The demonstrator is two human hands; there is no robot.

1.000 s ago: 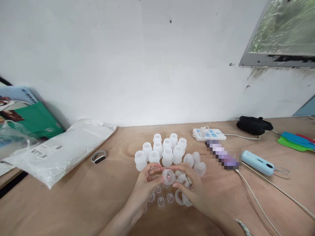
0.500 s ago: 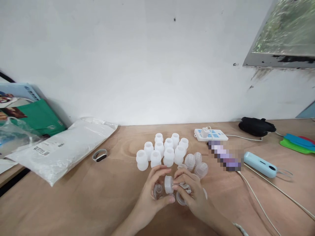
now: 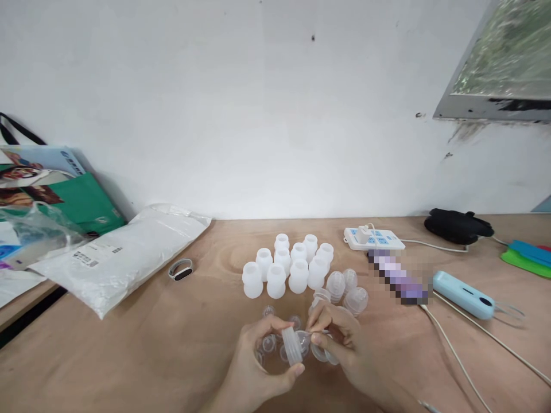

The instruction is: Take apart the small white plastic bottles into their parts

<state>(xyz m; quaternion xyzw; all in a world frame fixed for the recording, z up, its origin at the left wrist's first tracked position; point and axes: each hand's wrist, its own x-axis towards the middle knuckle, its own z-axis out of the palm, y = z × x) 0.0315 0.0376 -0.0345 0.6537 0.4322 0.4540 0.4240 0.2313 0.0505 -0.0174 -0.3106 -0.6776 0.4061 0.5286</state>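
My left hand (image 3: 258, 367) is curled round a small translucent white plastic piece (image 3: 291, 346), pinched between thumb and fingers near the table's front edge. My right hand (image 3: 340, 347) meets it from the right, fingertips pinched on a clear ring part (image 3: 321, 351) beside that piece. Several loose clear caps (image 3: 269, 343) lie under and between the hands. Just behind stand several upright white plastic pieces (image 3: 286, 269) in a cluster, with three clear domed ones (image 3: 346, 289) to their right.
A white plastic bag (image 3: 124, 255) and a wristband (image 3: 181, 269) lie at the left, with a green bag (image 3: 81, 203) behind. A power strip (image 3: 373, 239), a light blue device (image 3: 462, 293) with cables, a black object (image 3: 457, 225) and coloured sheets (image 3: 527, 255) sit at the right.
Both hands have drawn back toward me and lower on the table. The white piece, first held up facing me, has been turned on its side in the left hand.
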